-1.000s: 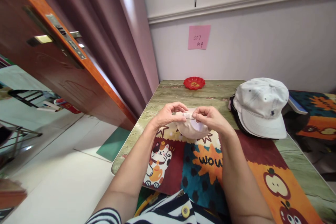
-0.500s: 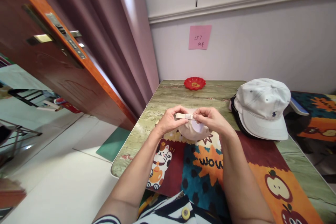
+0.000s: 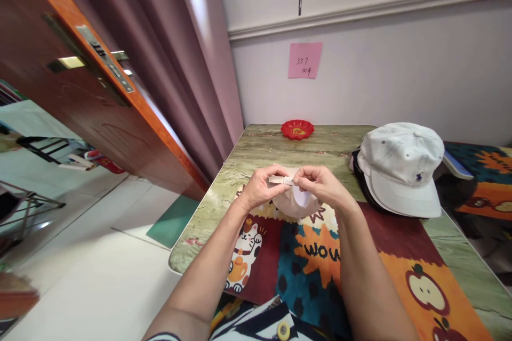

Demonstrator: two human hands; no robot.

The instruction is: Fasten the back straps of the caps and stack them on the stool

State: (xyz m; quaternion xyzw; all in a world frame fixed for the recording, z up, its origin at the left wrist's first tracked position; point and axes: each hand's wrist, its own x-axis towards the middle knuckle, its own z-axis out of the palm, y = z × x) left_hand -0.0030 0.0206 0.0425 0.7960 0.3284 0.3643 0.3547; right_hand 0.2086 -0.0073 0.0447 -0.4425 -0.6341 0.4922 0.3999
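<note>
A pale beige cap [image 3: 295, 205] rests on the patterned mat with its back strap [image 3: 280, 179] raised toward me. My left hand [image 3: 262, 186] is closed on the strap's left part, pinching it between thumb and fingers. Around the strap's middle is a small light buckle or slider, too small to make out well. Just right of it, my right hand [image 3: 316, 181] pinches the strap's other end with thumb and forefinger. Part of the cap is hidden behind both hands.
A stack of caps with a white cap [image 3: 402, 162] on top stands at the table's right. At the back lies a red scalloped dish [image 3: 297, 129]. The colourful mat [image 3: 310, 256] covers the table's front. A wooden door [image 3: 100, 96] stands at the left.
Both hands keep hold of the strap. The right fingers have shifted slightly at the strap's end, and the strap now tilts a little. The view has moved slightly.
</note>
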